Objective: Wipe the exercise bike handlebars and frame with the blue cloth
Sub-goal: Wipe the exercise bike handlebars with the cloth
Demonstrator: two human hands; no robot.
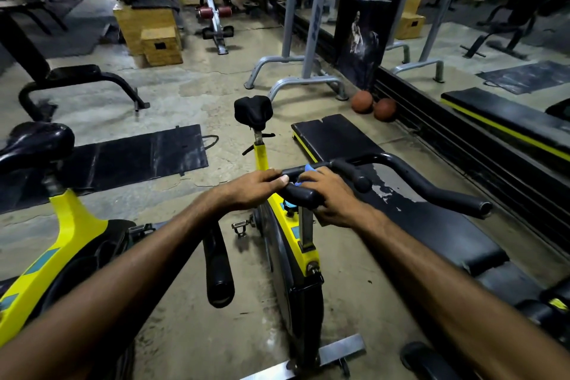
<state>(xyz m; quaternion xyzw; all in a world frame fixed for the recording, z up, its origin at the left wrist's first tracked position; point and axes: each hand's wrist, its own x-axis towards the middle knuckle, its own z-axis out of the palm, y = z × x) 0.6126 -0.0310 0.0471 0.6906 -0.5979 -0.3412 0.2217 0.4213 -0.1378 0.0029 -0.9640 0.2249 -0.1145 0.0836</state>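
Left hand (253, 191) curled round the bare handlebars (431, 188), right hand (331, 199) clutching the blue cloth (308, 168) (mostly hidden) against them.

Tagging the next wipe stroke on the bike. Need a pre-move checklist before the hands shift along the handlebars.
1. Blue cloth in hand: ok. The right hand grips it, and blue shows past the fingers.
2. Cloth against the handlebars: ok. It is bunched between the right hand and the centre bar.
3. Bike steadied: ok. The left hand holds the bar just beside the right.
4. Right horn free to wipe: ok. Nothing hangs on it.
5. Frame wiped: cannot tell.
6. Cloth clean enough: cannot tell, it is mostly hidden.
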